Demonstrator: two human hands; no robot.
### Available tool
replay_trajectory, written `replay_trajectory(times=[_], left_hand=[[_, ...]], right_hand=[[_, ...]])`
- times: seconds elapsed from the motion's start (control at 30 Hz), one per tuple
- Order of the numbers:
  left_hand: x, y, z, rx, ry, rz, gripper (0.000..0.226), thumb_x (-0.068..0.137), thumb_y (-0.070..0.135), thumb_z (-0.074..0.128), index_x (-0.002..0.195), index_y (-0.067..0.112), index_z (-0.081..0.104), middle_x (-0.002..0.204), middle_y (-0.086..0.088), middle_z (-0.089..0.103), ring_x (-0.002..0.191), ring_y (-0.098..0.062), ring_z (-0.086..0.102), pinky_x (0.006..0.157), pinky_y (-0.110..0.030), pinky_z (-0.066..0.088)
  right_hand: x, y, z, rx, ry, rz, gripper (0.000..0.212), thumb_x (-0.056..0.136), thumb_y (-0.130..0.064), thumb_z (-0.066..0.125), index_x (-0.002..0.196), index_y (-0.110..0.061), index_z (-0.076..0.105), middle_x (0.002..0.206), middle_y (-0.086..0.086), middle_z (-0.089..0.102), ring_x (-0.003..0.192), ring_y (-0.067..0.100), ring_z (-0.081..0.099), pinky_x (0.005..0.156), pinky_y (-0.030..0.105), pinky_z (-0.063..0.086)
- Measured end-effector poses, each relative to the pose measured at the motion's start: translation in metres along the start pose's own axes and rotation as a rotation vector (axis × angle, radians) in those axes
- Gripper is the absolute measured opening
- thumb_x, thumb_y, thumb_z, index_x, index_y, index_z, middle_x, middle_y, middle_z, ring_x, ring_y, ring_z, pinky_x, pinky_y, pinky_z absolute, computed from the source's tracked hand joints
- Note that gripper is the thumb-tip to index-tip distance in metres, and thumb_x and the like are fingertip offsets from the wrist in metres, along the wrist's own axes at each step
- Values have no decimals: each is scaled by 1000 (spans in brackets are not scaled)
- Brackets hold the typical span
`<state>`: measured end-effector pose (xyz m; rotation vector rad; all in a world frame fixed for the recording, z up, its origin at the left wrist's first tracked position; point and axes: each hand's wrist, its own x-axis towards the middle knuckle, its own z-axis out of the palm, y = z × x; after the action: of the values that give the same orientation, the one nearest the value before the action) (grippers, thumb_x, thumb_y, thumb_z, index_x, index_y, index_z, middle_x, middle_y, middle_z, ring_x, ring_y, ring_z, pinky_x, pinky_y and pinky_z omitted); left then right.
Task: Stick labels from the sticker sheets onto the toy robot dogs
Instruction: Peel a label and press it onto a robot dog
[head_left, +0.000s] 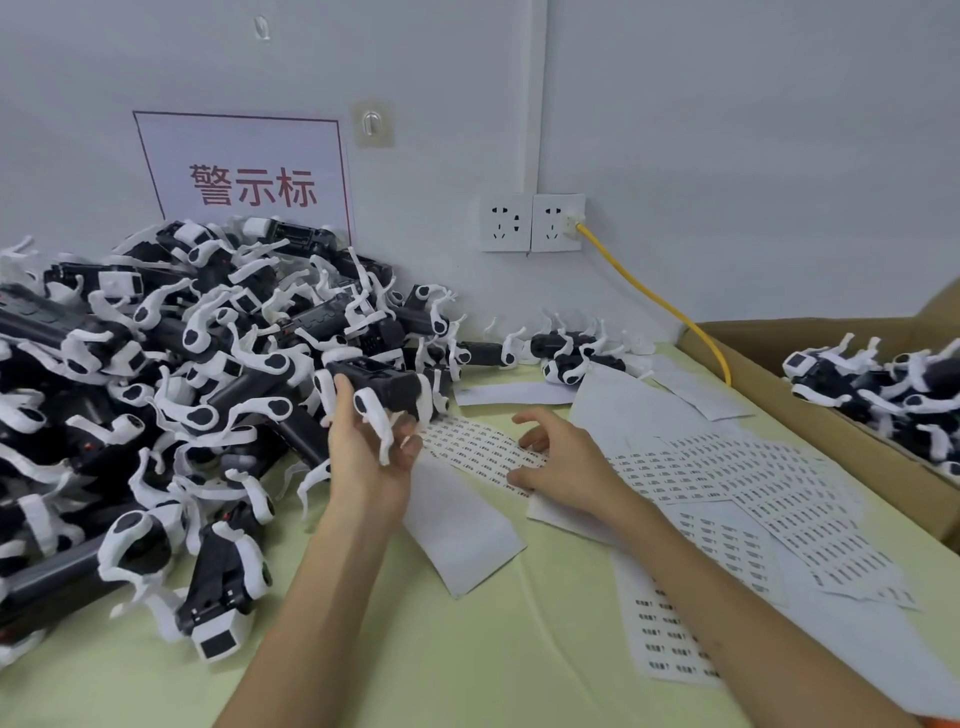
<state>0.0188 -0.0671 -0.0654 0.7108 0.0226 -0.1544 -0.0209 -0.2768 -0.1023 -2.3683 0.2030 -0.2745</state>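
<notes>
Closest to me is the pale green bench (483, 670), with both my forearms reaching out over it. Far to the left of my left grip (369, 457) sprawls the big heap of black-and-white plastic toy robot dogs (182, 389), its near edge just beside my wrist. My left grip is clamped round the black body of one toy dog (384, 389), raised off the bench, with a loose white leg hanging down across my fingers. Between my two grips, and a little nearer to me, lies a blank white strip of backing paper (462, 535).

My right grip (566, 467) rests with bent, spread fingertips on a narrow white strip of small printed labels (478, 449). I cannot tell whether a label is already pinched between thumb and finger or whether the tips are only pressing down. To the right of that grip, the larger white sticker sheets (753, 493) overlap one another. Beyond them stands a brown cardboard box (857, 441) holding more dogs.

My worry is the peel. Only my fingertips pin the strip, so it may lift along with the label. A label this small could also fold onto itself or land crooked. If the dangling leg swings as I turn the dog, it may knock the label askew.
</notes>
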Motion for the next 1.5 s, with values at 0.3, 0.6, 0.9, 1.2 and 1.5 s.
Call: replay_trajectory(times=[0.3,0.6,0.9,1.2,1.5], left_hand=[[1,9,-4,0,-12,90,67,71,68,67,111,16,65,92,0,68,53,-11,52,48,-18,45],[8,-9,-8,145,113,-42,47,96,60,59,81,16,65,75,-1,64,53,-12,50,48,-22,35],[4,-10,-3,237,67,-14,43,99,58,55,89,18,69,80,-2,69,54,-12,55,56,-25,43],[-9,-19,8,388,-55,-45,43,101,54,54,82,22,75,82,-4,65,75,-18,60,68,-25,44],[-11,-19,12,426,-119,37,39,103,48,52,86,22,76,77,-3,67,78,-13,67,93,-31,49]], right_hand=[[-11,-14,14,-283,12,-290,41,94,-51,62,131,-33,63,140,-10,50,135,13,37,107,32,18],[-21,-31,26,-184,-278,-298,62,83,-44,79,137,-25,55,143,-8,51,136,14,41,117,34,22],[-18,-31,1,511,-82,-130,68,80,18,61,129,-28,47,116,2,71,92,20,67,74,28,53],[-13,-27,-17,549,170,-205,82,79,21,46,138,-36,56,129,-7,60,92,22,68,70,28,53],[-8,-23,-20,628,380,-224,62,88,10,59,137,-28,64,134,-24,59,67,17,52,72,16,48]])
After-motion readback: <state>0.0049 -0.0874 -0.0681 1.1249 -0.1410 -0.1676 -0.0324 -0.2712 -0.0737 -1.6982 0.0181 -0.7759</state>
